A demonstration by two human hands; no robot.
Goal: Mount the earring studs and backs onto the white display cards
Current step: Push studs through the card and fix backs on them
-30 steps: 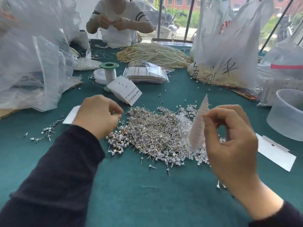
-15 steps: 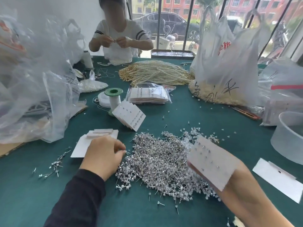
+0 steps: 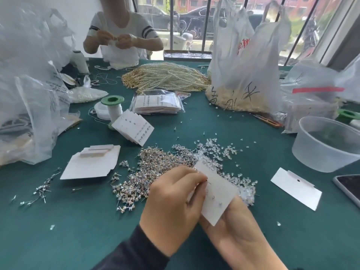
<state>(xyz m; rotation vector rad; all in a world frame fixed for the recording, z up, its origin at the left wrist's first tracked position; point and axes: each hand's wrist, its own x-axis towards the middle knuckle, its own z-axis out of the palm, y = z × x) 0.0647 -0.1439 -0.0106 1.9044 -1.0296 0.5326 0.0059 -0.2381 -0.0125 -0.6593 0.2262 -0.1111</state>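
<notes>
My right hand (image 3: 231, 227) holds a white display card (image 3: 218, 193) from underneath, face up, with a few studs set in it. My left hand (image 3: 175, 203) lies over the card's left side and pinches a small earring stud (image 3: 208, 182) against the card's face. Behind both hands a large pile of silver studs (image 3: 155, 170) lies on the green table, with clear plastic backs (image 3: 224, 152) scattered to its right. A stack of blank cards (image 3: 91, 162) lies to the left, and a filled fan of cards (image 3: 134, 127) leans further back.
A clear plastic tub (image 3: 327, 145) and a loose card (image 3: 296, 188) are at the right, with a phone (image 3: 348, 188) at the edge. Plastic bags (image 3: 29, 106) crowd the left; a bag (image 3: 245, 71), pearl strands (image 3: 167, 76), a spool (image 3: 113, 106) and a seated person (image 3: 120, 38) are at the back.
My left hand has left the stud pile and come right onto the card with a stud. The card has turned from edge-on to face up and lowered.
</notes>
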